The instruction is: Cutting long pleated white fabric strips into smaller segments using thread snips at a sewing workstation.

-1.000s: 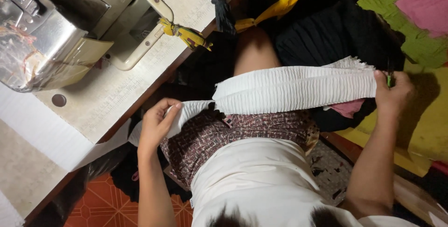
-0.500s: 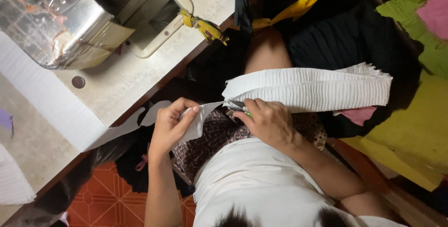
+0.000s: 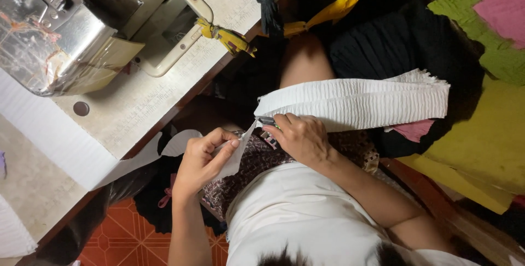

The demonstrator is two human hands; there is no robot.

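Step in hand, by the look of it: trimming or snipping at the end of a white pleated fabric strip held over the lap, beside the table. The strip ran from the left hand across to the right, its far end lying loose over black cloth. Left hand fingers were pinched narrow on the strip's smooth near end, pulling it taut. Right hand was curled over the strip's pleated edge, fingers closed around a small dark tool, probably snips; only its tip showed, so blades open or closed could not be told. Next move would likely call for keeping the strip taut and setting the tool square on the edge, clear of the left fingertips. A sewing machine sat on the table, well apart from both hands.
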